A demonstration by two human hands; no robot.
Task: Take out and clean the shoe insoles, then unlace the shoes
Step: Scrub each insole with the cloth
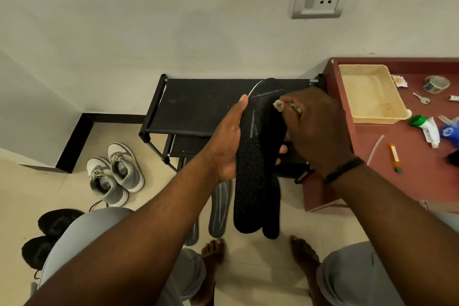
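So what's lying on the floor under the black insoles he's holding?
Two grey insoles lie on the floor tiles; the black insoles cover part of them.

The second black insole [270,206] lies mostly concealed behind the front black insole [248,181]. The cloth [278,105] is largely enclosed by the right hand [315,126] fingers [289,104]; its size cannot be determined. Left hand [228,141] fingers are hidden behind the insoles; only tips [282,150] protrude. Below these fingers, one grey insole [192,233] is partly covered by the left forearm. Right of the fingers, the counter [397,181] is cut by the frame edge.
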